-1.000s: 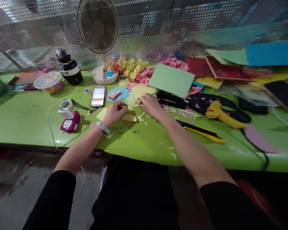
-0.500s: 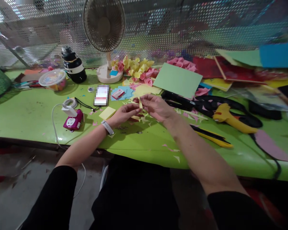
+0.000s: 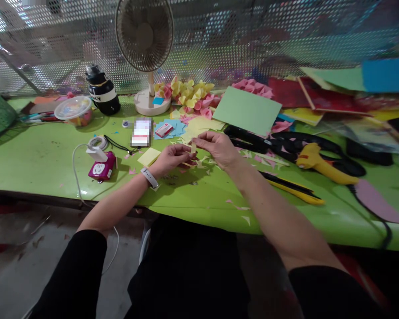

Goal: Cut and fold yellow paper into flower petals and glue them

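Note:
Between my hands is a small piece of pale yellow paper (image 3: 193, 148), partly covered by fingers. My left hand (image 3: 173, 160), with a watch at its wrist, pinches its lower end. My right hand (image 3: 218, 148) has thumb and forefinger closed on its upper end. Yellow paper scraps (image 3: 202, 163) lie on the green tabletop around and below the fingers. Left of my left hand is a pad of yellow paper squares (image 3: 149, 157). Behind my hands are loose pale yellow sheets (image 3: 199, 126) and blue paper squares (image 3: 176, 126) with a small red-and-white box (image 3: 164, 130) on top.
Big black-handled scissors (image 3: 279, 146), a yellow utility knife (image 3: 294, 191) and a yellow glue gun (image 3: 322, 165) lie at right. A fan (image 3: 144, 35), folded paper flowers (image 3: 189, 92) and a black bottle (image 3: 103, 91) stand behind. A phone (image 3: 141, 132) and purple power adapter (image 3: 102, 166) are left.
My right hand has shifted slightly, its fingers now flatter along the top of the yellow paper. The paper shows more as a narrow upright strip. My left hand stays nearly in place.

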A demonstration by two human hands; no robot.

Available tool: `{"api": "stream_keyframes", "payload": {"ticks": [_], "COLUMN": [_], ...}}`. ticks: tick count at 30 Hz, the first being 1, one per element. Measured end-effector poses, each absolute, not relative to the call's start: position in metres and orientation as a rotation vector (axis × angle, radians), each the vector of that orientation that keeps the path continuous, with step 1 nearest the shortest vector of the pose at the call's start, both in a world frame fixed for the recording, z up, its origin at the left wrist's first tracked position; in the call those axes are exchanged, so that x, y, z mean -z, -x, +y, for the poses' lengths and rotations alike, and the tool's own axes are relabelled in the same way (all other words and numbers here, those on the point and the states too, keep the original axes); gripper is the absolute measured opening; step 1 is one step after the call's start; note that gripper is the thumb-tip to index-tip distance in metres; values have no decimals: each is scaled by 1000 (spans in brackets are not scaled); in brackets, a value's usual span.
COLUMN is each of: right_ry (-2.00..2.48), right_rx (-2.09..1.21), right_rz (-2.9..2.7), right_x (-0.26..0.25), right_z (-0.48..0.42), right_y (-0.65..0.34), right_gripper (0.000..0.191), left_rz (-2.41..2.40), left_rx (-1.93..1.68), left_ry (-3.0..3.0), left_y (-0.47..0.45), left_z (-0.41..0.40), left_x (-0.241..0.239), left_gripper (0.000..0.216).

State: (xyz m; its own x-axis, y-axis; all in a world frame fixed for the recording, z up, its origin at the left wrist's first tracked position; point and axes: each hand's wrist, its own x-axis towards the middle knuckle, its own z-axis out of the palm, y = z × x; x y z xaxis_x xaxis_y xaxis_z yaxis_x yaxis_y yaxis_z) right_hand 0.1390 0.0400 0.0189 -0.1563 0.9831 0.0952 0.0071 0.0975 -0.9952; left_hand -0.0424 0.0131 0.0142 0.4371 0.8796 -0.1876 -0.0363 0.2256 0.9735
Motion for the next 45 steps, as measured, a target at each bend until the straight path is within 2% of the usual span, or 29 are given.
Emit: {"api": "stream_keyframes", "payload": {"ticks": [10,13,17,24,34,37,42,45], "right_ry": [1028,956,956,1018,1115,1155,1324,1499], "right_rx": [-1332,-1326,-1261,-1239,-1111,-1007,-559,-418], "right_rz": [-1300,-1353,-1380,-1411,-1521,-1552,-1717,-1821], "right_x": [-24,-26,-30,-35,-33,-37,-44,-46], "right_z": [45,43,41,37,37,37,43,47], "right_y": [-149,-148,-147,-143,-148,-150,-163,-173], "right_gripper": [34,37,32,44,53,52,41,35], "left_rz": [975,975,945,972,913,946,1022,1024], "left_rx": [-780,-827,-880,-887,-841,-856,-1075,-1161], "left_ry": [-1225,-1235,-1270,-1309,-1391,-1413,-1421,-1412], "left_y": [45,46,47,45,45,46,47,48], "left_z": [15,17,18,17,17,18,21,23], "left_x": [-16,-15,-15,-16,-14,-14,-14,-14], "left_gripper": [21,26,36,50,49,48,51,49]}}
